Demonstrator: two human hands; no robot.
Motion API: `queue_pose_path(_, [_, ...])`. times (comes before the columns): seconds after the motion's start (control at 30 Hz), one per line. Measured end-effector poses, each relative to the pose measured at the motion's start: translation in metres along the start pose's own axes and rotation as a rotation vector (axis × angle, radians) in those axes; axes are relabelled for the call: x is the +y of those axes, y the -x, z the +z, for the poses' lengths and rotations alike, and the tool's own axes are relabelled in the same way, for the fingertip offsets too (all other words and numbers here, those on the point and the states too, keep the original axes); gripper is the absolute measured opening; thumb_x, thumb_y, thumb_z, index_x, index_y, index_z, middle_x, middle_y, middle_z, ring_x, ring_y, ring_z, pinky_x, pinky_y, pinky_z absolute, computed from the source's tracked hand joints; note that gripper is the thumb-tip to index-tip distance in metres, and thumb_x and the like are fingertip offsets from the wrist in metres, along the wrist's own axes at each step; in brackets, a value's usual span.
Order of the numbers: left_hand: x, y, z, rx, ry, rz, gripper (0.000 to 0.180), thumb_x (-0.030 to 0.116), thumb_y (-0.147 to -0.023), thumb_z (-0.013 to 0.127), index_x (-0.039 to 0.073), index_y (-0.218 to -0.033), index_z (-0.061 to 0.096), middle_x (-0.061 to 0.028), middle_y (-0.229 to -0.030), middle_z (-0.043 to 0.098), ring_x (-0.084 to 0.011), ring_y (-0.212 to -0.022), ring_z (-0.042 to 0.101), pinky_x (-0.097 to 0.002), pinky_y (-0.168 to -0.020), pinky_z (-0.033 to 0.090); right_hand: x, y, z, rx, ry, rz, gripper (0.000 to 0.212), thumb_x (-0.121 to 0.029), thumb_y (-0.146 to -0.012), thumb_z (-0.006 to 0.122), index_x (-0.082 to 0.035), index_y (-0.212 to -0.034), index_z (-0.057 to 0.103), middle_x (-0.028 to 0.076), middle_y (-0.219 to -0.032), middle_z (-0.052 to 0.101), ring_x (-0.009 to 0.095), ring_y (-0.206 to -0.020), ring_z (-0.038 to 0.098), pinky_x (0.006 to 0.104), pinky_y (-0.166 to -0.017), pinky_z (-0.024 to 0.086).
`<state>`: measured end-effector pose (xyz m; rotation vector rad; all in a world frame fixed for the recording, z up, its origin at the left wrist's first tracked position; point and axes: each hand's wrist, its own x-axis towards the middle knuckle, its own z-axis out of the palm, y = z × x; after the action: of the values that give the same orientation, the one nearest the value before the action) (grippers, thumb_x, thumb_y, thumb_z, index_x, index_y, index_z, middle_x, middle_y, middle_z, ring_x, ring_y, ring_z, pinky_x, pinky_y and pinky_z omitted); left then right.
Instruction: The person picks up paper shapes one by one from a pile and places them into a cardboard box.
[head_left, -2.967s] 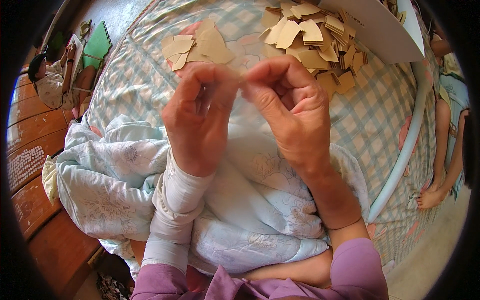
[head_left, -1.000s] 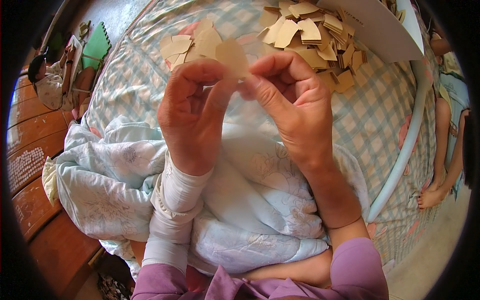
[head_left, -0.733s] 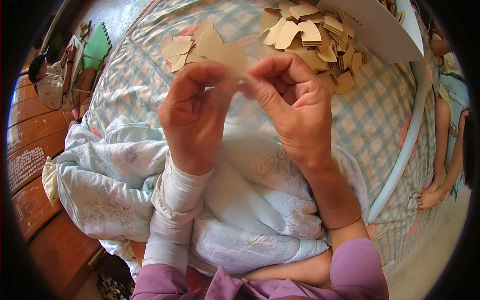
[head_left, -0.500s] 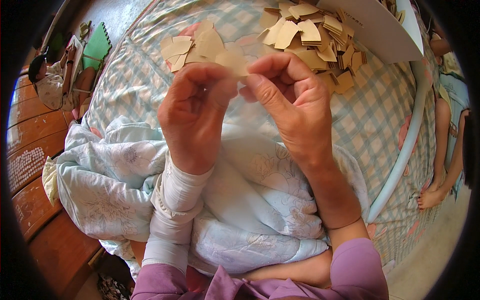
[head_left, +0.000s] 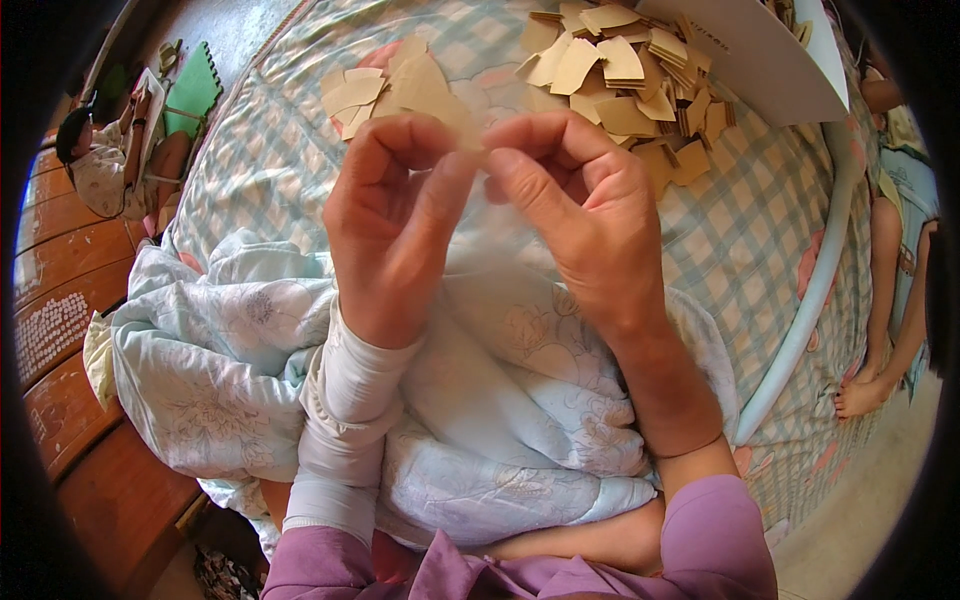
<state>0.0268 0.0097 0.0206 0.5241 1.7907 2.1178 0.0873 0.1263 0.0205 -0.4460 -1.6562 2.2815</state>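
Over the bed my left hand [head_left: 392,235] and my right hand [head_left: 595,225] meet fingertip to fingertip. Both are closed in a pinch on a small tan cardboard piece [head_left: 466,132], which is blurred and partly hidden by the fingers. Just beyond my left hand lies a small group of tan pieces [head_left: 352,92], with a larger curved piece [head_left: 420,85] at its right. A heap of similar cut cardboard pieces [head_left: 577,68], some stacked, spreads past my right hand.
A white box [head_left: 770,55] stands at the far right on the checked bedspread [head_left: 745,215]. A pale blue tube [head_left: 800,318] curves along the right edge. A floral blanket [head_left: 520,400] covers my lap. One person [head_left: 112,175] sits at the left; another person's foot [head_left: 865,397] shows at right.
My left hand has shifted slightly right and its fingers have turned a little. Less of the pinched cardboard piece shows above the fingertips. The piles look unchanged.
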Motion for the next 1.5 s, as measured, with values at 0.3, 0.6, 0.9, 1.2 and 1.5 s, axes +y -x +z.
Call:
queue_pose_path(0.3, [-0.005,0.001,-0.006,-0.015,-0.117,0.062,0.015,-0.003,-0.085,0.057,-0.003,-0.099,0.052,-0.0033,-0.088,0.056,-0.0080,-0.079,0.053,-0.0199,-0.073,0.043,0.005,-0.001,-0.001,0.013,0.069,-0.075,0.006,-0.003,-0.085,0.058,0.001,-0.090,0.059,0.003,-0.078,0.062,0.007,-0.070,0.057,0.0211,-0.067,0.046])
queue_pose_path(0.6, [-0.031,-0.026,-0.029,0.129,-0.735,0.283,0.031,0.005,-0.080,0.065,0.004,-0.110,0.057,-0.0060,-0.099,0.061,-0.0153,-0.088,0.057,-0.0269,-0.078,0.046,-0.008,-0.019,-0.049,0.448,0.697,-0.639,0.014,-0.004,-0.087,0.058,0.000,-0.100,0.061,0.001,-0.090,0.057,0.006,-0.079,0.053,0.0179,-0.072,0.044])
queue_pose_path(0.9, [-0.040,-0.036,-0.021,-0.016,-1.205,0.272,0.040,0.019,-0.072,0.069,0.008,-0.110,0.060,-0.0112,-0.111,0.059,-0.0311,-0.100,0.054,-0.0362,-0.086,0.043,-0.002,-0.016,-0.033,0.331,0.612,-0.677,0.013,0.002,-0.080,0.056,-0.006,-0.086,0.063,0.001,-0.078,0.051,0.008,-0.062,0.045,0.0203,-0.056,0.039])
queue_pose_path(1.2, [-0.036,-0.038,-0.023,0.026,-1.186,0.344,0.018,0.017,-0.079,0.060,0.007,-0.093,0.066,-0.0107,-0.092,0.065,-0.0279,-0.079,0.061,-0.0331,-0.074,0.048,0.011,-0.010,-0.015,0.207,0.514,-0.577,0.013,0.003,-0.078,0.055,-0.005,-0.085,0.062,0.004,-0.076,0.056,0.010,-0.061,0.051,0.0221,-0.054,0.040])
queue_pose_path(1.5, [-0.006,-0.023,-0.028,0.309,-0.344,0.235,0.015,0.014,-0.093,0.052,0.001,-0.093,0.057,-0.0005,-0.075,0.056,-0.0045,-0.058,0.043,-0.0181,-0.051,0.036,0.021,-0.007,-0.011,-0.038,0.288,-0.210,0.019,-0.012,-0.088,0.058,-0.001,-0.103,0.056,0.001,-0.093,0.059,0.006,-0.076,0.053,0.0208,-0.070,0.044])
